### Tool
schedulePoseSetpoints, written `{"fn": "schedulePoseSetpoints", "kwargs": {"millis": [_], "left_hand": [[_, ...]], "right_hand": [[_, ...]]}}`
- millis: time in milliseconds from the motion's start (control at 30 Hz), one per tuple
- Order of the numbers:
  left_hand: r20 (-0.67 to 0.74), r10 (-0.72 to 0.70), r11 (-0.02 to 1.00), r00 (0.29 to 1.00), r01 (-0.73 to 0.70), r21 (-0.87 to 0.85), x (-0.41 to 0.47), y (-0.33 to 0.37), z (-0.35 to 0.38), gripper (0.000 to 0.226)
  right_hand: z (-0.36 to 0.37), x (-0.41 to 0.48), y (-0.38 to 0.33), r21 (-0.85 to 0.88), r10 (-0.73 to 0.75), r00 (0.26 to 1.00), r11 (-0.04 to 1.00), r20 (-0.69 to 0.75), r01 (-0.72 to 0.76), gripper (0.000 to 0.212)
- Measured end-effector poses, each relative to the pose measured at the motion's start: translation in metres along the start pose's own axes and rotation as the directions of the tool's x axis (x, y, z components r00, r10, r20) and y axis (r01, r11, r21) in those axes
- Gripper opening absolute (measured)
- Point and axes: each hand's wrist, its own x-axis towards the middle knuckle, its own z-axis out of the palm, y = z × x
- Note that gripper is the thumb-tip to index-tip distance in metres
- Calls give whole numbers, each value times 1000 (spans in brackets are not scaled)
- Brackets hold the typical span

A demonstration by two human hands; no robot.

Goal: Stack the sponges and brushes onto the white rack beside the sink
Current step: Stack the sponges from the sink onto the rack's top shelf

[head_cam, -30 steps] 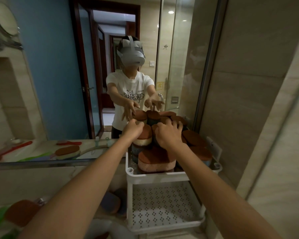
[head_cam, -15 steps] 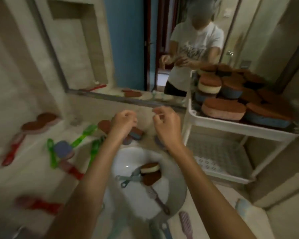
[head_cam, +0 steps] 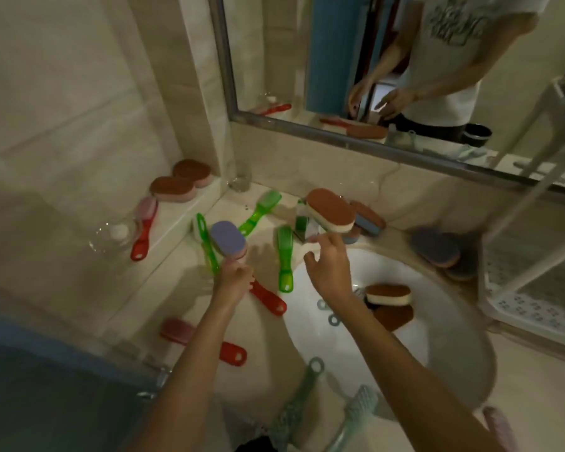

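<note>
My left hand (head_cam: 234, 278) curls its fingers on the near end of a purple-topped sponge (head_cam: 227, 238) that lies across a green brush (head_cam: 206, 246) on the counter. My right hand (head_cam: 327, 269) hovers over the sink's back rim. Its fingers are spread and hold nothing, with the fingertips just short of a brown-topped white sponge (head_cam: 331, 212). Another green brush (head_cam: 284, 256) lies between my hands. The white rack (head_cam: 532, 265) stands at the right edge, and only its lower perforated shelves show.
The white sink (head_cam: 388, 347) holds a brown-topped sponge (head_cam: 388, 293) and metal rings. Red brushes (head_cam: 268, 298), teal brushes (head_cam: 294, 409) and more sponges (head_cam: 436, 249) lie scattered around it. Two brown sponges (head_cam: 177, 185) sit on the left ledge near a glass (head_cam: 240, 177). A mirror hangs above.
My view swung from the loaded top of the rack down and left to the sink counter. Both hands left the rack and reached down toward sponges on the counter.
</note>
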Motion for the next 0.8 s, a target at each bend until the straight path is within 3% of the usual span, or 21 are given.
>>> {"fn": "schedulePoseSetpoints", "kwargs": {"millis": [100, 200, 267, 433, 567, 800], "left_hand": [[-4, 20, 992, 1000, -19, 121, 48, 15, -19, 22], [29, 62, 964, 998, -67, 259, 81, 28, -21, 34], [24, 65, 940, 998, -69, 333, 94, 34, -20, 29], [-23, 3, 870, 1000, 9, 493, 135, 22, -22, 51], [-38, -6, 830, 999, 26, 557, 160, 17, -20, 58], [-123, -29, 800, 992, 96, 592, 176, 11, 0, 87]], "right_hand": [[11, 47, -8, -167, -64, 985, 985, -157, 38, 32], [11, 85, -8, -356, 63, 995, 930, -81, -88, 41], [10, 102, -3, -437, 170, 985, 885, -23, -163, 50], [7, 119, 2, -467, 250, 968, 852, -32, -236, 64], [17, 113, -16, -360, 151, 982, 915, -111, -181, 53], [45, 104, -35, -247, 53, 996, 967, -74, -70, 43]]}}
